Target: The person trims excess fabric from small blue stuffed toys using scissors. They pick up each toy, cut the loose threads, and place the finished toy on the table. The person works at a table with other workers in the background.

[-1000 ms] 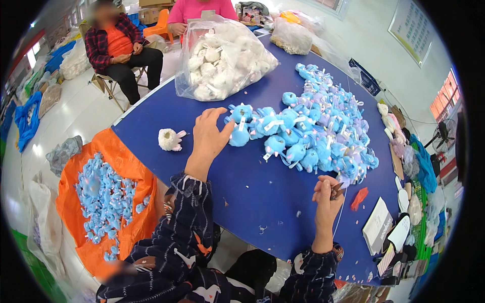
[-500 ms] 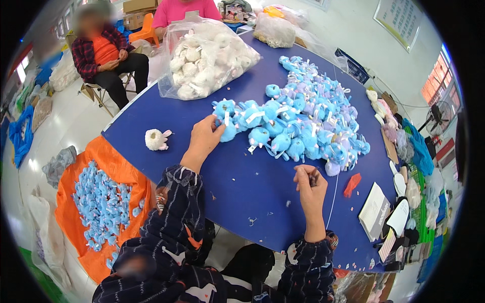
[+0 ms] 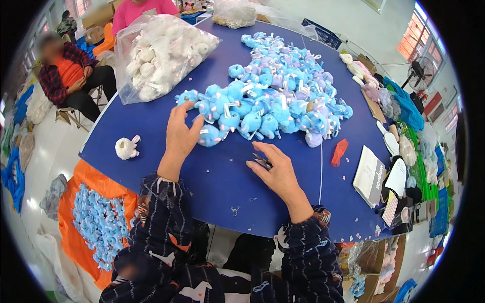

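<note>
A pile of small blue and lilac plush animal heads (image 3: 275,96) with ears and white tags covers the middle of the blue table (image 3: 242,197). My left hand (image 3: 183,132) rests at the pile's left end, fingers spread between two blue plush heads. It appears to touch them but grips neither. My right hand (image 3: 279,174) hovers over the table just in front of the pile. Its thumb and index finger are apart, while a small pointed metal tool, like thread snips (image 3: 261,160), lies within the hand. One white plush head (image 3: 127,147) sits alone to the left.
A clear bag of white plush heads (image 3: 164,58) stands at the back left. Below the table's left edge, an orange sack (image 3: 70,222) holds many blue ones. A notebook (image 3: 368,175) and red mesh scrap (image 3: 339,152) lie right. Two people (image 3: 65,76) sit beyond.
My left hand has gone from closed fingers on a blue plush head to spread fingers. My right hand has moved left toward it and loosened, showing the tool. The view has shifted.
</note>
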The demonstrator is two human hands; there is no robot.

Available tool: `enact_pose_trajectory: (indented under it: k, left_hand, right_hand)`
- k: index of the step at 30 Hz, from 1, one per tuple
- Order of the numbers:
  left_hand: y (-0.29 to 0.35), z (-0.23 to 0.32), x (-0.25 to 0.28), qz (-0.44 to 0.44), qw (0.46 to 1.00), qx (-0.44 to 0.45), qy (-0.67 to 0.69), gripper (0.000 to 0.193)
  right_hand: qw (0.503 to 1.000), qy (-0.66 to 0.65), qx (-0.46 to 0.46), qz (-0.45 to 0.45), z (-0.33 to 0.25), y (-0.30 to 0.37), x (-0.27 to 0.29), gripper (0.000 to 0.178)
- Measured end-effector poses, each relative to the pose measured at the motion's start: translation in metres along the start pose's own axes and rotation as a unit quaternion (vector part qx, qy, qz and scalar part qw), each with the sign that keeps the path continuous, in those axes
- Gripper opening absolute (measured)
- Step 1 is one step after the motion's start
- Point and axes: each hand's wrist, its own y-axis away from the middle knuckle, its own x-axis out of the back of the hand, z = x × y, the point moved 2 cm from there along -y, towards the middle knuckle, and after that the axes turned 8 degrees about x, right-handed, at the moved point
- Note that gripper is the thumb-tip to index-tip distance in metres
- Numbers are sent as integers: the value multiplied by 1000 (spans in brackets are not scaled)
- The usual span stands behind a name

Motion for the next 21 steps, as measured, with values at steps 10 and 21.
enact_pose_trajectory:
  k: [10, 21]
  left_hand:
    - [35, 17, -37, -292, 950, 18, 111, 30]
    - [50, 38, -47, -499, 578, 396, 510, 46]
  right_hand:
    - [1000, -7, 26, 8, -4, 1, 0, 44]
    - [991, -74, 48, 99, -3, 2, 8, 27]
